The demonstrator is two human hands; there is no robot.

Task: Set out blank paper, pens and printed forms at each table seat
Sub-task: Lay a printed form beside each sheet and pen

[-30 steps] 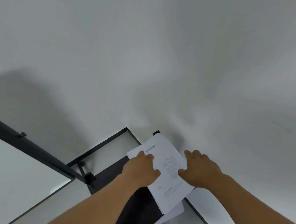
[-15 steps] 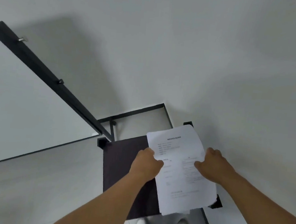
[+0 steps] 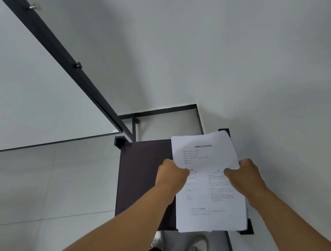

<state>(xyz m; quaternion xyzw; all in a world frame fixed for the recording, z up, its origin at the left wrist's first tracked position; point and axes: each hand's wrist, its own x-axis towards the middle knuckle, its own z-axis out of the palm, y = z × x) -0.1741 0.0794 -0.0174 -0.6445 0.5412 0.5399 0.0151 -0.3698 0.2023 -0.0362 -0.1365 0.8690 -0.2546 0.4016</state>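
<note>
A stack of printed forms [image 3: 207, 161], white sheets with black text, is held out in front of me above a dark stool. My left hand [image 3: 171, 175] grips the stack's left edge, thumb on the top sheet. My right hand [image 3: 244, 177] grips the right edge the same way. The sheets fan slightly at the lower edge. No pens or blank paper are in view.
A dark square stool [image 3: 141, 175] with a black frame stands below the papers. A white table [image 3: 31, 100] with a black edge rail runs across the left. A white wall fills the top and right. My shoes [image 3: 199, 248] show on the tiled floor.
My view has swung left and down, bringing the white table and stool more into frame. Both hands keep holding the forms, now squarer to me.
</note>
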